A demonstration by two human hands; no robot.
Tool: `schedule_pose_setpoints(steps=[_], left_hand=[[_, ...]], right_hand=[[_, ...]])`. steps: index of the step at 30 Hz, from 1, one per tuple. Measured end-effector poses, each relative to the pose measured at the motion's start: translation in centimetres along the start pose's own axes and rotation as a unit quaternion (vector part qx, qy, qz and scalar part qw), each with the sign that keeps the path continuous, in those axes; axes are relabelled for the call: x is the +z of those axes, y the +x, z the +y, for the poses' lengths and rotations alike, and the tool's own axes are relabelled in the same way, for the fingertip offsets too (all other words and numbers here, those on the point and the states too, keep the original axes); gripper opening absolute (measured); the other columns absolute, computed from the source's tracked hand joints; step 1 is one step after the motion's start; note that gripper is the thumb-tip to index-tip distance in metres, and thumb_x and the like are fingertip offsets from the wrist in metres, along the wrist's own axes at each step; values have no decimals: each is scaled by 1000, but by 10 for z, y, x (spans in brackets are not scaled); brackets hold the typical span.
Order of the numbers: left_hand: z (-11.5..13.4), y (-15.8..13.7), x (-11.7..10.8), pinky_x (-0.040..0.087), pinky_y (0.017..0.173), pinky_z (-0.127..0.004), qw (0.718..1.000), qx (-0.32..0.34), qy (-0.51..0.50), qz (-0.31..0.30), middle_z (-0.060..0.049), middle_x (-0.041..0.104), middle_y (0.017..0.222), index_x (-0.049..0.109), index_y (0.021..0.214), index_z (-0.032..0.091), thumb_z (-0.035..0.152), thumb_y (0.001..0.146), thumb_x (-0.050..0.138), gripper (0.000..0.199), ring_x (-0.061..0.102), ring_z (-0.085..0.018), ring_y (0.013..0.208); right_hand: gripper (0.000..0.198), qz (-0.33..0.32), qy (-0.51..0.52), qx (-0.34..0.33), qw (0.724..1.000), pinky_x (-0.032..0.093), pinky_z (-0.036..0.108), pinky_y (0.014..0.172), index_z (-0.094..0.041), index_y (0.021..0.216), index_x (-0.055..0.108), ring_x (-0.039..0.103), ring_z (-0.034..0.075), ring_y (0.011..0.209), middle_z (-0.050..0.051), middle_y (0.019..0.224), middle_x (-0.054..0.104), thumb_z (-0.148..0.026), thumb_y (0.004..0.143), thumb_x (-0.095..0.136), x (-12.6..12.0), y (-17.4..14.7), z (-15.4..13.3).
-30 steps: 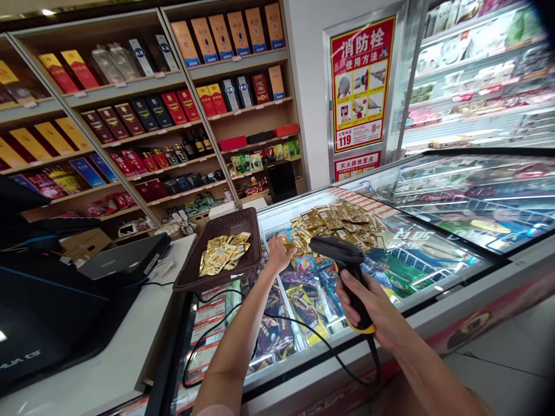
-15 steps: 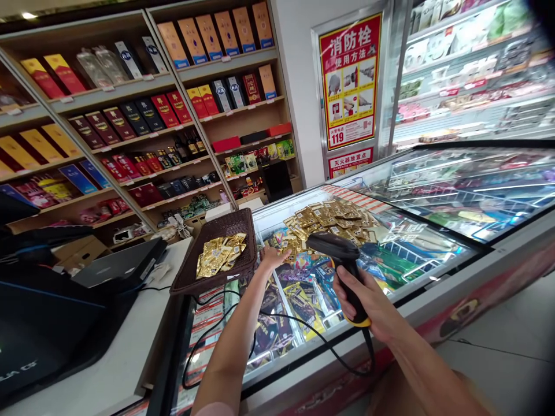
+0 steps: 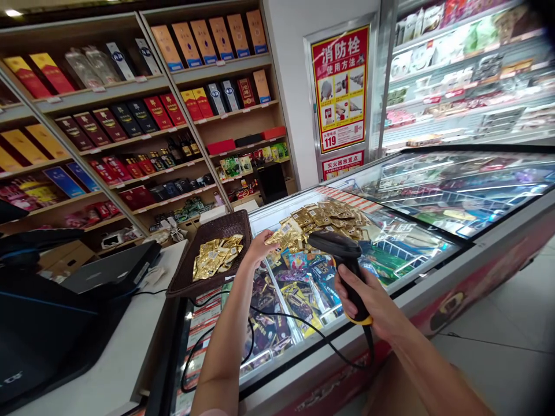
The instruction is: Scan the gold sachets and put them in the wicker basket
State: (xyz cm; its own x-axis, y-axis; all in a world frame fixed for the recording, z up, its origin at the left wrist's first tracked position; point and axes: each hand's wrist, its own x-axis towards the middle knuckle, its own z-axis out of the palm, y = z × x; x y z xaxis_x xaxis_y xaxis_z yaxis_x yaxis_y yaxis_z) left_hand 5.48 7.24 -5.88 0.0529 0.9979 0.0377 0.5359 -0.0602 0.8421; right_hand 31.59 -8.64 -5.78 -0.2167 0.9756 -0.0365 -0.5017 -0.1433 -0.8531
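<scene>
My right hand (image 3: 364,294) is wrapped round the handle of a black barcode scanner (image 3: 336,245) with a yellow base. The scanner's head points left over the freezer's glass top, and its cord loops down from the handle. At the left edge of a pile of shiny gold packets (image 3: 321,216), my left hand (image 3: 260,248) pinches a gold packet (image 3: 281,236) between thumb and fingers. Just left of that hand stands a dark brown woven basket (image 3: 176,282), with more gold packets (image 3: 217,257) lying inside.
Wrapped ice creams (image 3: 299,306) show through the freezer's glass. The black scanner cord (image 3: 299,319) trails across the glass. On the left, a white counter (image 3: 113,370) holds a black monitor (image 3: 39,323). Shelves of boxed goods (image 3: 125,121) line the back wall.
My left hand has moved up and slightly left, towards the basket, and gold packets now reach its fingers. My right hand keeps the scanner in about the same place. The view has shifted slightly.
</scene>
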Motion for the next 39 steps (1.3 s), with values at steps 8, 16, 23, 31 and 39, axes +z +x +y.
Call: schedule_pose_setpoints(steps=[8,16,23,31,39], left_hand=[[23,-18,-15,45,59,-24,998,41,-46,-14,2,56,83,56,91,20,35,62,74,38,50,-11,64],[33,-24,-13,43,60,-22,999,49,-6,-18,-1,62,91,59,98,18,34,67,72,38,50,-10,63],[24,-19,-19,47,67,-24,993,61,97,21,-4,67,99,64,104,19,30,70,71,36,61,-16,76],[-18,-37,-113,45,89,-35,922,-107,271,254,-12,70,101,66,100,15,15,74,67,26,63,-27,99],[-16,-39,-130,37,105,-41,875,-64,260,404,-17,47,135,52,129,15,30,86,59,47,48,-29,125]], right_hand=[[43,-11,-1,-16,1000,28,17,35,-19,72,46,38,3,35,-7,56,47,-52,76,73,4,-6,-3],[42,-25,-20,-15,999,29,17,34,-20,76,48,37,3,34,-8,56,47,-54,75,72,2,-8,2],[44,-12,-19,8,1000,28,18,35,-21,81,50,36,4,34,-7,56,48,-56,72,75,0,-8,5],[41,-1,-22,32,999,28,19,36,-24,91,51,35,5,35,-7,58,46,-54,74,73,-6,-7,10],[43,13,-20,32,999,27,20,36,-23,84,50,34,5,35,-7,57,45,-58,72,73,1,1,7]])
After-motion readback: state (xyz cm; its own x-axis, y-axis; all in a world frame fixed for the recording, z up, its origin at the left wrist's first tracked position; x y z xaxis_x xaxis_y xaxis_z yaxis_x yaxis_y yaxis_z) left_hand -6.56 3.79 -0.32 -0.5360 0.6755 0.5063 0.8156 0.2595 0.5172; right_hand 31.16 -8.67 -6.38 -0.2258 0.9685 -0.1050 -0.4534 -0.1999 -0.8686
